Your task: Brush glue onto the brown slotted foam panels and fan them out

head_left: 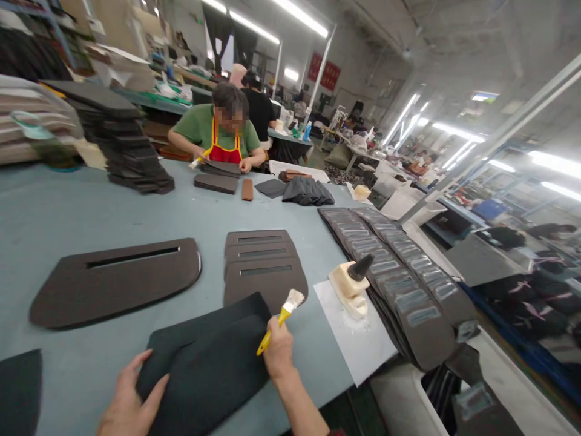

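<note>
A black sheet of material [213, 363], its upper part folded over, lies on the bench in front of me. My left hand [134, 396] grips its left edge, thumb on top; the other fingers are partly hidden. In my right hand [279, 351] is a paintbrush [285, 312] with a yellow handle and pale bristles pointing up and away. That hand rests at the sheet's right edge. Just beyond lie overlapping brown slotted panels [265, 281]. A larger brown panel [118, 278] with one long slot lies to the left.
A cream glue container [349, 284] with a black nozzle stands on white paper [338, 321]. Rows of overlapping panels [394, 272] line the right edge. Dark stacked pieces [122, 142] stand back left. A co-worker [227, 130] sits across the blue-grey bench [190, 206], holding a brush.
</note>
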Demonstrator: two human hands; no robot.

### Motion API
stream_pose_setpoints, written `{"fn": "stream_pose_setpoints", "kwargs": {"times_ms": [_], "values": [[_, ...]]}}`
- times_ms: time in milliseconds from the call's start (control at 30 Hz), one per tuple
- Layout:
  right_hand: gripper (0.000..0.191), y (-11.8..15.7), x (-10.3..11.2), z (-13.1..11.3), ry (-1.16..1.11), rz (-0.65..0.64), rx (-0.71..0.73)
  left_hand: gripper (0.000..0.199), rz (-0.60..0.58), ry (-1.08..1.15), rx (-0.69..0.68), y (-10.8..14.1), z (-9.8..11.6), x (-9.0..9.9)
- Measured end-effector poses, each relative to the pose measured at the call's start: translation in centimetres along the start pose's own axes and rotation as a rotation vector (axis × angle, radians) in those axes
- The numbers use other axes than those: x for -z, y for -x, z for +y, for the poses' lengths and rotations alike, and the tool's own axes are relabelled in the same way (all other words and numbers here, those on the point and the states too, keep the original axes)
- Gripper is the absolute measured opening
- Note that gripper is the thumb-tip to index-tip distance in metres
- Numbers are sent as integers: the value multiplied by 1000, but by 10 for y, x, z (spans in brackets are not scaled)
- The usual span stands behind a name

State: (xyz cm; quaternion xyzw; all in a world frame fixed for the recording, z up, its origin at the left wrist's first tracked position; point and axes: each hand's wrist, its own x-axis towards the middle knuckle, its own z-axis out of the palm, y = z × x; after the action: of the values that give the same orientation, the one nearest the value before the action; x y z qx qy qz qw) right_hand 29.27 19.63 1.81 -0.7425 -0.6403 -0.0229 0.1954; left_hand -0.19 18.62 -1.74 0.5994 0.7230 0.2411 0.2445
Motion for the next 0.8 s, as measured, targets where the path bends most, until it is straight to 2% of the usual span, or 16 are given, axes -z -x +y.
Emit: {"fn": "stream_pose_setpoints", "kwargs": {"times_ms": [67, 133, 200, 267, 367, 500, 800], "values": [[25, -18, 9, 35, 41, 40, -56, 60, 4, 124, -67, -12, 45, -13], [25, -35, 13, 66, 77, 66, -87, 51, 2, 195, -179, -25, 80, -31], [25, -49, 13, 91, 95, 87, -102, 41, 3, 228, -258, -38, 105, -49], [22, -60, 7, 110, 93, 107, -111, 35, 9, 237, -288, -49, 121, -66], [16, -72, -6, 129, 69, 109, -119, 32, 25, 222, -257, -63, 131, -87], [15, -79, -21, 143, 50, 51, -138, 36, 51, 174, -154, -72, 130, -104], [18, -80, -29, 156, 66, 46, -66, 40, 65, 94, -70, -74, 129, -108]]}}
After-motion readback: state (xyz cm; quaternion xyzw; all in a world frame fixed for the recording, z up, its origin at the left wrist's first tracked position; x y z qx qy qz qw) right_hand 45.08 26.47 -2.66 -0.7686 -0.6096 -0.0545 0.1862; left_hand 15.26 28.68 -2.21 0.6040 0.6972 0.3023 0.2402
